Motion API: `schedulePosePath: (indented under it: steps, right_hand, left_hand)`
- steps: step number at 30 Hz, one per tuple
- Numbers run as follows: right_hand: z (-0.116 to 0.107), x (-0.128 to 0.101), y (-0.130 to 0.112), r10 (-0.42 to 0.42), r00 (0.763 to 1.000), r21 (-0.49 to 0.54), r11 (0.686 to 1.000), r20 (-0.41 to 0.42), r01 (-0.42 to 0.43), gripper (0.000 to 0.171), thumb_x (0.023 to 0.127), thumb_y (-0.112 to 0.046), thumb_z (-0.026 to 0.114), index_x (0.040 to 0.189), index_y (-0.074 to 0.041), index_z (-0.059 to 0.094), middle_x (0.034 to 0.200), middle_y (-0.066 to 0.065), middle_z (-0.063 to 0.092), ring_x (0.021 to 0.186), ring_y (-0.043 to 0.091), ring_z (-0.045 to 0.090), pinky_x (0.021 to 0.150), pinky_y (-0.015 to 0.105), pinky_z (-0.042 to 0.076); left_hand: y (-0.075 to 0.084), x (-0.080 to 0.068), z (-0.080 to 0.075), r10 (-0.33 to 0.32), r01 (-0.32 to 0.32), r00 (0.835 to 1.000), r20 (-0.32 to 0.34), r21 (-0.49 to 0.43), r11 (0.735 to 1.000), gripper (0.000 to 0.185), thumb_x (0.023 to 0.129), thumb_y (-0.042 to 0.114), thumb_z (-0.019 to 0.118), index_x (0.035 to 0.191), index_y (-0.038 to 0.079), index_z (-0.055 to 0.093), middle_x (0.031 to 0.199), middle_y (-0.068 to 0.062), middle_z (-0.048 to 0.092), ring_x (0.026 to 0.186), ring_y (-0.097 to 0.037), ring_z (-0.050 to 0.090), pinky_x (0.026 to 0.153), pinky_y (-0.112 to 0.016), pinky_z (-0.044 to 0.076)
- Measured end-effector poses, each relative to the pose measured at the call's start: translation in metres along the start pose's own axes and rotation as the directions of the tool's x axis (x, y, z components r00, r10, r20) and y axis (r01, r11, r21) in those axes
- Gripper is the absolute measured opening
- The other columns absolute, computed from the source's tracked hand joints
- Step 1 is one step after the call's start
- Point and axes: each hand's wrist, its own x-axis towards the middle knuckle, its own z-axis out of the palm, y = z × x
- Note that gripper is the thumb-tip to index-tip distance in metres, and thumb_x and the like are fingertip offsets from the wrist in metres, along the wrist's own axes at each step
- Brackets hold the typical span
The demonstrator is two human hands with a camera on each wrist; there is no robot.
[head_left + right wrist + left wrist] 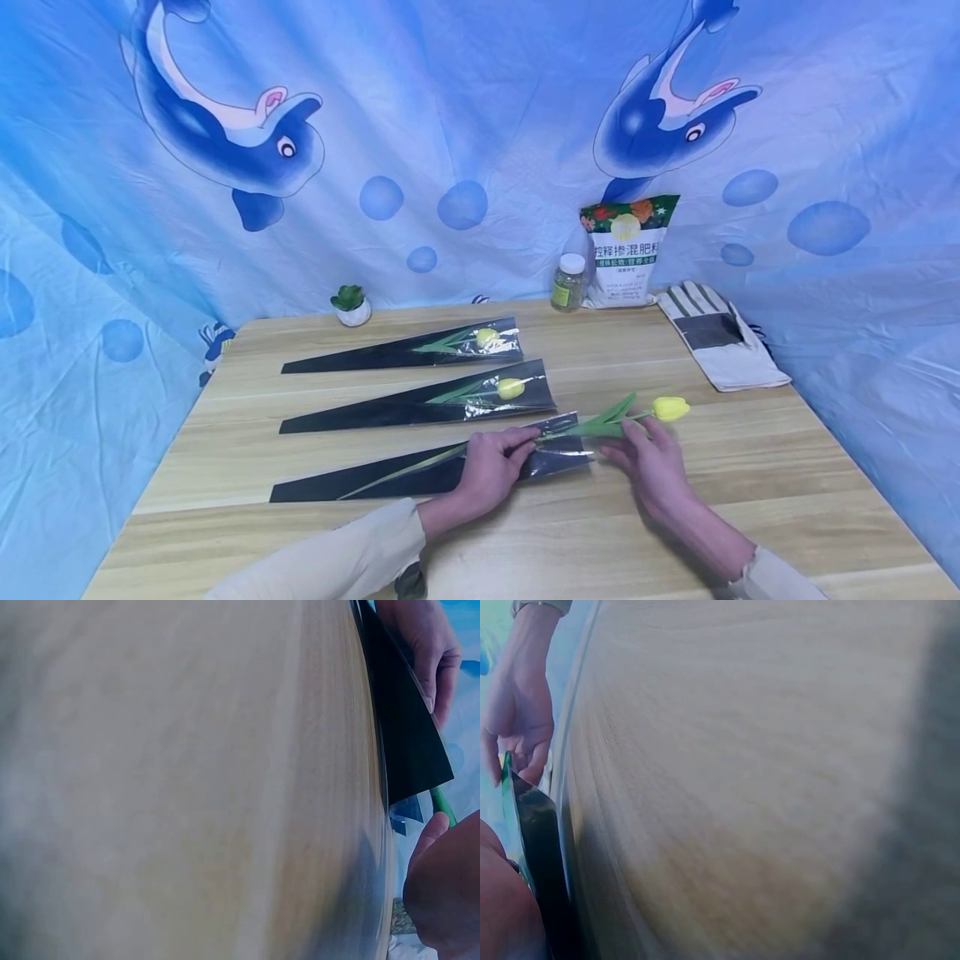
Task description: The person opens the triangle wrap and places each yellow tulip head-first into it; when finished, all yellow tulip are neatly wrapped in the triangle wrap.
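Observation:
A yellow tulip (670,407) with green leaves lies partly in the nearest black-and-clear flower sleeve (431,478); its bloom and upper leaves stick out past the wide right end. My left hand (491,468) pinches the sleeve's upper edge near that opening, beside the stem. Just below the bloom, my right hand (657,468) holds the tulip by its stem and leaves. From the right wrist, the sleeve (409,727) shows raised off the tabletop between both hands, with a bit of green leaf (441,801) at the right thumb.
Two more sleeves, each with a yellow tulip, lie behind: a middle sleeve (360,414) and a far sleeve (360,358). Along the back stand a small potted plant (351,306), a white-capped jar (568,283) and a fertilizer bag (626,254). Work gloves (723,342) lie at right.

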Motion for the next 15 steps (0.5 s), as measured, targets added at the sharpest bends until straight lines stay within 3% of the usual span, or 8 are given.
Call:
schedulePosePath:
  steps: [8, 12, 15]
  right_hand:
    - [0.0016, -0.0015, -0.0004, 0.012, 1.000, -0.076, 0.997, -0.003, -0.012, 0.040, 0.105, -0.008, 0.049, 0.142, 0.004, 0.040, 0.122, 0.018, 0.064, 0.095, 0.019, 0.070, 0.089, 0.034, 0.056]
    - [0.0034, -0.0006, 0.0008, 0.010, 1.000, -0.161, 0.987, 0.002, -0.009, 0.041, 0.104, -0.008, 0.052, 0.141, 0.004, 0.043, 0.123, 0.025, 0.064, 0.091, 0.019, 0.072, 0.083, 0.034, 0.058]
    - [0.0040, -0.0001, 0.0020, 0.029, 0.999, -0.165, 0.986, 0.025, -0.025, 0.039, 0.102, -0.005, 0.053, 0.139, 0.006, 0.044, 0.120, 0.026, 0.065, 0.091, 0.020, 0.071, 0.080, 0.034, 0.059]
  left_hand:
    - [0.0012, 0.0005, 0.0007, 0.004, -0.004, 1.000, -0.003, 0.001, 1.000, 0.021, 0.084, 0.000, 0.079, 0.104, 0.005, 0.079, 0.101, -0.006, 0.075, 0.095, -0.019, 0.072, 0.084, -0.026, 0.056]
    - [0.0018, 0.0016, 0.0010, 0.008, -0.008, 1.000, -0.005, 0.005, 1.000, 0.021, 0.084, 0.001, 0.079, 0.104, 0.006, 0.079, 0.102, -0.006, 0.075, 0.095, -0.019, 0.072, 0.084, -0.027, 0.056]
    - [0.0016, 0.0021, 0.0010, 0.009, -0.008, 1.000, -0.001, 0.014, 1.000, 0.021, 0.084, 0.001, 0.080, 0.104, 0.007, 0.080, 0.102, -0.006, 0.074, 0.095, -0.019, 0.072, 0.084, -0.027, 0.056]
